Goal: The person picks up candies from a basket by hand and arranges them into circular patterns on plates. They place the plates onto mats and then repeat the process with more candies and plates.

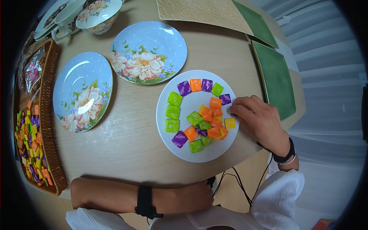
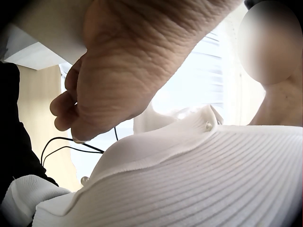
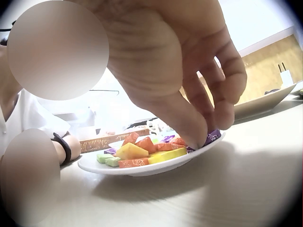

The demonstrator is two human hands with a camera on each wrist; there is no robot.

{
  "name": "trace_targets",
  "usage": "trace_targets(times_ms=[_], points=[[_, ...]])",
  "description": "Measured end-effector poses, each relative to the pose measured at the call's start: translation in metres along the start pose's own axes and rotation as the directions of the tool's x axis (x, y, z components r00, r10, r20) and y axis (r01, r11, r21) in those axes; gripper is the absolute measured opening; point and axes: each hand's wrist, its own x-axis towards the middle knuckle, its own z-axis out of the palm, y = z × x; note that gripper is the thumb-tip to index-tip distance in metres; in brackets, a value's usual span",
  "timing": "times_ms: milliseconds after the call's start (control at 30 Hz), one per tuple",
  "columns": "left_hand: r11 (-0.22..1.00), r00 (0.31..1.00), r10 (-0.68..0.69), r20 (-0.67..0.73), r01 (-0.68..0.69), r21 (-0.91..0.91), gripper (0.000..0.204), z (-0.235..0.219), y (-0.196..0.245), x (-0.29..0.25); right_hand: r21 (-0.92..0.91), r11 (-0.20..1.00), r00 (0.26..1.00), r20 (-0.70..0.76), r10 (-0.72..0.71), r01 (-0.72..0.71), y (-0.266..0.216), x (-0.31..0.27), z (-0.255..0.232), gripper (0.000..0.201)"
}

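Note:
A white plate [image 1: 165,143] holds square wrapped candies, some in an arc along its rim and others in a loose heap toward the right. My right hand [image 1: 258,117] reaches over the right rim. Between its thumb and fingertips it pinches a purple candy [image 1: 232,114], mostly covered by the fingers. Just beside it lie another purple candy [image 1: 225,99] and a yellow candy [image 1: 229,123]. In the right wrist view the thumb [image 3: 193,135] points down at the plate's edge. My left hand [image 1: 197,197] lies at the table's front edge, fingers loosely curled, holding nothing.
A wicker basket [image 1: 48,115] of small colourful candies stands at the left. Two blue floral plates [image 1: 149,38] lie between it and the white plate. Teacups [image 1: 100,17] are at the back left, green plates [image 1: 274,84] at the right, and a beige textured tray [image 1: 199,11] at the back.

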Motion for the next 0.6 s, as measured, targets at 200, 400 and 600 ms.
trace_targets(times_ms=[200,400,600], points=[[1.0,1.0,-0.007,-0.006,0.007,-0.005,0.01,0.008,0.002,0.0,0.186,0.979,0.997,-0.044,-0.07,0.077,-0.023,-0.01,-0.017,0.023],[1.0,1.0,-0.007,0.026,0.008,-0.015,0.01,0.01,0.003,-0.001,0.253,0.965,0.996,-0.073,-0.055,0.072,-0.023,-0.02,-0.009,0.021],[1.0,0.999,-0.015,0.048,0.015,0.001,0.01,0.002,0.002,0.0,0.176,0.984,0.997,-0.067,-0.027,0.038,-0.008,-0.012,0.006,0.018]])
